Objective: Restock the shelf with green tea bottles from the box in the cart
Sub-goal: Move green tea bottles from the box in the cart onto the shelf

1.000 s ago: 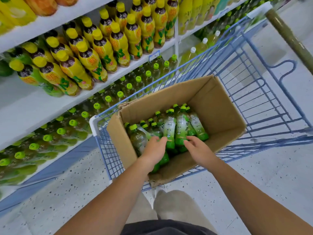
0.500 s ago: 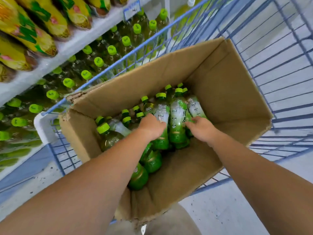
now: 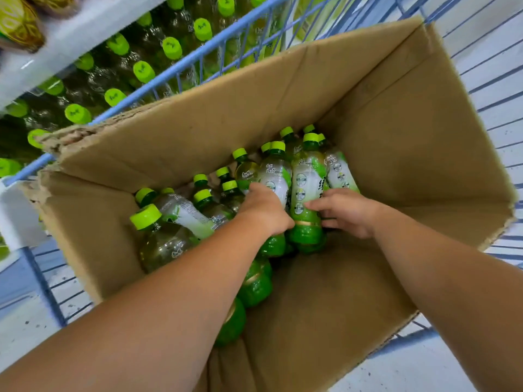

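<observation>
- We stand in a shop aisle with a pale speckled floor (image 3: 402, 372); it shows at the near left and near right, under the blue wire cart (image 3: 203, 56).
- The shelf (image 3: 70, 38) runs along the far left. Its lower level already holds several rows of green-capped bottles (image 3: 141, 71), seen through the cart wires. We cannot tell where the open slots are, so how much room is left stays unknown.
- The cardboard box (image 3: 396, 114) sits open in the cart, its top edge torn at the far left corner. Its right half and near floor are bare cardboard; we judge it well under half full.
- The green tea bottles (image 3: 181, 213) lie loose and tilted in the left and far part of the box, caps pointing mostly far-left. Roughly a dozen caps show, so many trips are left.
- We judge the step to be a pick from the box; nothing is lifted clear yet.
- The left hand (image 3: 266, 210) reaches down among the bottles, fingers curled over one with a white label (image 3: 276, 176); a full grip we cannot confirm.
- The right hand (image 3: 345, 212) has fingers spread and touching the neighbouring bottle (image 3: 307, 193), closing round it rather than clenched.
</observation>
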`<state>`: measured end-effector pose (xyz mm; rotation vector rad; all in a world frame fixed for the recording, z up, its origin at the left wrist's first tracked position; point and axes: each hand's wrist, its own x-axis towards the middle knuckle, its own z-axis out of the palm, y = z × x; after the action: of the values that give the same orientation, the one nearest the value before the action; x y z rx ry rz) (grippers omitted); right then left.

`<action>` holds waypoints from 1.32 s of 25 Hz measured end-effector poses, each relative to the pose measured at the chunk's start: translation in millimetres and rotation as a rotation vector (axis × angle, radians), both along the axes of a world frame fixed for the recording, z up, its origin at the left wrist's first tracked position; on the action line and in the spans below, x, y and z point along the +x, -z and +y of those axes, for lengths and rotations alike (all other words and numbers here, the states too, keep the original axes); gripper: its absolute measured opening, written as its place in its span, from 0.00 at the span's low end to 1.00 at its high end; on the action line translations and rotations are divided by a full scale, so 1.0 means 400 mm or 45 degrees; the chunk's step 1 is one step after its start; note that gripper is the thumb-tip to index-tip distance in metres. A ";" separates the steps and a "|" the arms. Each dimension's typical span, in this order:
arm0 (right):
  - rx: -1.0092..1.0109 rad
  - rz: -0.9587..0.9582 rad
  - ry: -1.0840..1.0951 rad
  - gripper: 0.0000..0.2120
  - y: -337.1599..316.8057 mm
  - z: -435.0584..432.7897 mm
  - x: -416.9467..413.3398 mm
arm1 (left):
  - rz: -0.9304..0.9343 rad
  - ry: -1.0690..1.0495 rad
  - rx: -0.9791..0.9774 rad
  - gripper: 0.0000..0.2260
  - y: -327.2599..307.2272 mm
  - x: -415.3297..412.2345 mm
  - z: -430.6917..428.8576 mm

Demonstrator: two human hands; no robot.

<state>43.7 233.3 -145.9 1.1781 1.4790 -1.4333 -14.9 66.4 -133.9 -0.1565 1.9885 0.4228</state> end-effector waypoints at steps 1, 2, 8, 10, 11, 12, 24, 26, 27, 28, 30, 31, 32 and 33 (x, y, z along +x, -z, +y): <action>-0.012 -0.002 -0.030 0.31 0.007 0.003 -0.006 | 0.029 -0.005 -0.002 0.40 0.018 0.002 0.000; -0.018 0.012 -0.055 0.26 0.014 0.004 -0.011 | 0.047 -0.018 0.002 0.40 0.025 0.003 -0.001; 0.279 0.109 -0.194 0.11 -0.048 -0.026 -0.004 | -0.085 -0.183 0.189 0.41 0.010 -0.022 -0.028; 0.269 0.104 -0.152 0.09 -0.096 -0.036 0.011 | -0.125 -0.263 0.250 0.39 -0.028 -0.016 -0.042; 0.284 0.118 -0.152 0.09 -0.128 -0.041 0.023 | -0.141 -0.311 0.300 0.39 -0.058 -0.009 -0.048; 0.310 0.143 -0.161 0.10 -0.150 -0.045 0.034 | -0.143 -0.352 0.344 0.38 -0.082 -0.001 -0.053; 0.414 0.467 -0.002 0.08 -0.461 -0.092 0.132 | -0.052 -0.689 0.722 0.22 -0.408 0.135 -0.146; 0.411 0.526 -0.044 0.08 -0.522 -0.109 0.151 | -0.027 -0.763 0.799 0.17 -0.472 0.172 -0.174; 0.409 0.543 -0.073 0.10 -0.553 -0.124 0.166 | -0.010 -0.831 0.831 0.16 -0.505 0.195 -0.191; 0.407 0.561 -0.098 0.10 -0.579 -0.136 0.176 | 0.014 -0.892 0.860 0.15 -0.533 0.210 -0.207; 0.403 0.594 -0.153 0.12 -0.623 -0.168 0.198 | 0.084 -0.963 0.899 0.16 -0.583 0.244 -0.249; 0.390 0.613 -0.203 0.12 -0.643 -0.193 0.201 | 0.143 -0.993 0.902 0.18 -0.606 0.257 -0.278; 0.370 0.635 -0.255 0.12 -0.660 -0.218 0.199 | 0.193 -1.027 0.899 0.20 -0.622 0.266 -0.308; 0.355 0.663 -0.311 0.12 -0.679 -0.248 0.193 | 0.232 -1.060 0.893 0.22 -0.638 0.273 -0.339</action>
<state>121.1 134.2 125.5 0.7657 2.1566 -1.4584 94.2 -69.1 121.4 -0.5094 1.7507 1.6775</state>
